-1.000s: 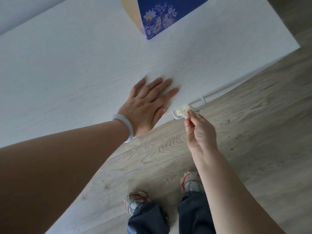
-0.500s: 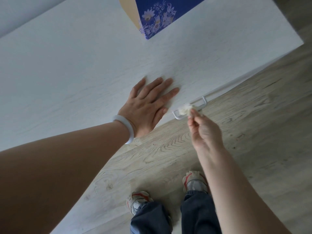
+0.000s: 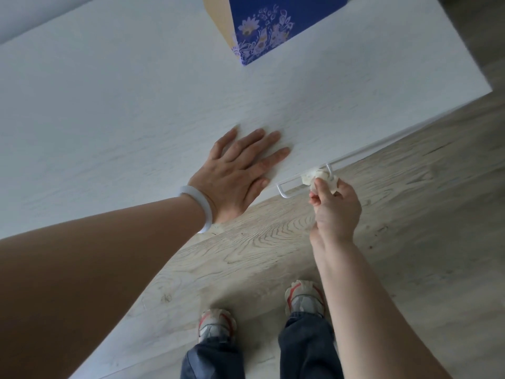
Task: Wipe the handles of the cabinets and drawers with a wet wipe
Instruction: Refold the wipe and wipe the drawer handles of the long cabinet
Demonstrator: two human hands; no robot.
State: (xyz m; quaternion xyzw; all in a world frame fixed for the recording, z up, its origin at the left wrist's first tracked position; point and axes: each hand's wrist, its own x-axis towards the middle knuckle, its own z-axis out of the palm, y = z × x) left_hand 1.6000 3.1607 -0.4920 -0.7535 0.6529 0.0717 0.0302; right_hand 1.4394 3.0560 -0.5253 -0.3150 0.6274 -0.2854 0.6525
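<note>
A white bar handle (image 3: 289,190) sticks out from the front edge of a white cabinet (image 3: 136,119), seen from above. My right hand (image 3: 334,212) pinches a crumpled wet wipe (image 3: 318,177) and presses it against the right end of the handle, hiding that end. My left hand (image 3: 237,173) lies flat, fingers spread, on the cabinet top just left of the handle; it holds nothing and wears a pale bangle at the wrist.
A blue floral box (image 3: 262,26) stands on the cabinet top at the back. Pale wood-grain floor (image 3: 410,214) runs below the cabinet front. My two shoes (image 3: 303,299) stand close to the cabinet base.
My right hand has slid the wipe along the handle from its left part to its right end. The left hand has stayed flat on the cabinet top.
</note>
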